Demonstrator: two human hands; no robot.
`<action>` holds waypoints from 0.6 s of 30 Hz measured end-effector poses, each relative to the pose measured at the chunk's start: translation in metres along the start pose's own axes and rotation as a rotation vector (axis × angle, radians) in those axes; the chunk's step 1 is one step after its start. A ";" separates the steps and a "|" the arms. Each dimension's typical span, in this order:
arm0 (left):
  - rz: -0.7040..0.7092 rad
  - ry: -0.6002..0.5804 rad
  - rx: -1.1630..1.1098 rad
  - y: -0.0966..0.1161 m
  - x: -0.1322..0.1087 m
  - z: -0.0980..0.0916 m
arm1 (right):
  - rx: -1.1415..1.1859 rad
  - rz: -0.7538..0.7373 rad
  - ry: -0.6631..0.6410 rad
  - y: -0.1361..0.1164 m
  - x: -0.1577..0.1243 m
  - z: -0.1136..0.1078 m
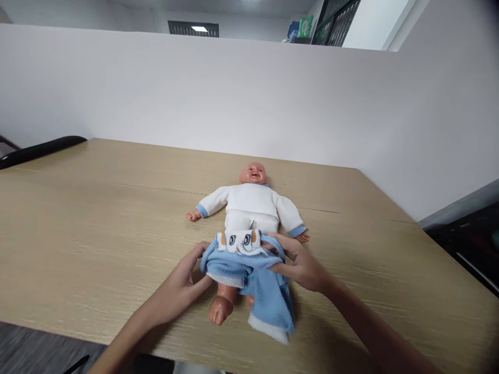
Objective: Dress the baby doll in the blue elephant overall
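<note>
A baby doll (253, 200) lies on its back on the table, head away from me, in a white top with blue cuffs. Around its legs are light blue overalls (268, 296) with a white bib that carries an embroidered animal face and blue straps. One bare foot (220, 310) sticks out of a white-hemmed leg opening; the other leg is mostly covered by the hanging trouser leg. My left hand (183, 278) grips the overalls at their left side. On the right side, my right hand (300, 262) holds the waist and strap, with its fingertips partly behind the cloth.
The wooden table (117, 223) reaches back to a white partition wall (218, 98). A black curved object (47, 150) stands at the table's left edge. Dark furniture (468, 234) is beyond the right edge, and grey floor (35, 348) shows at lower left.
</note>
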State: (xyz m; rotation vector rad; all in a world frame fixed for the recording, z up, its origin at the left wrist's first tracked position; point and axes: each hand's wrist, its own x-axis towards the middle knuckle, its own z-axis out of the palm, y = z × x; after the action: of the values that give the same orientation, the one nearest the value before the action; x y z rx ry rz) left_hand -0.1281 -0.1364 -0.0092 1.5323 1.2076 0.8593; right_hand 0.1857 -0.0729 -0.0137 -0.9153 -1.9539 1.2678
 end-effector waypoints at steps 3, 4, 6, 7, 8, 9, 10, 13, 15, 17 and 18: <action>0.077 0.022 -0.005 -0.009 0.002 -0.008 | 0.264 0.155 0.016 0.018 -0.007 -0.005; 0.111 0.049 -0.010 -0.012 0.004 -0.009 | 0.347 0.204 0.029 0.023 -0.009 -0.005; 0.172 0.103 0.023 -0.010 0.012 -0.009 | 0.488 0.277 0.067 0.029 -0.011 -0.003; 0.195 0.118 0.072 -0.005 0.018 -0.008 | 0.544 0.305 0.082 0.031 -0.012 -0.002; 0.217 0.122 0.137 0.003 0.024 -0.007 | 0.590 0.328 0.096 0.032 -0.013 -0.001; 0.247 0.101 0.205 0.012 0.031 -0.006 | 0.626 0.345 0.110 0.033 -0.014 -0.001; 0.276 0.049 0.278 0.023 0.039 -0.004 | 0.653 0.357 0.115 0.033 -0.015 -0.001; 0.345 -0.242 0.478 0.057 0.068 0.005 | 0.708 0.361 0.116 0.033 -0.017 -0.002; 0.364 -0.342 0.585 0.074 0.089 0.012 | 0.721 0.361 0.117 0.032 -0.018 -0.004; 0.383 -0.451 0.631 0.085 0.110 0.017 | 0.718 0.356 0.126 0.031 -0.018 -0.005; 0.378 -0.530 0.618 0.089 0.119 0.019 | 0.713 0.347 0.128 0.030 -0.018 -0.006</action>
State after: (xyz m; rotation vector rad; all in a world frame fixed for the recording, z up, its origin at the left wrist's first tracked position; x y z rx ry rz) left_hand -0.0544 -0.0306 0.0662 2.3564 0.8273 0.2560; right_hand 0.2075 -0.0756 -0.0423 -0.9364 -1.1191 1.8729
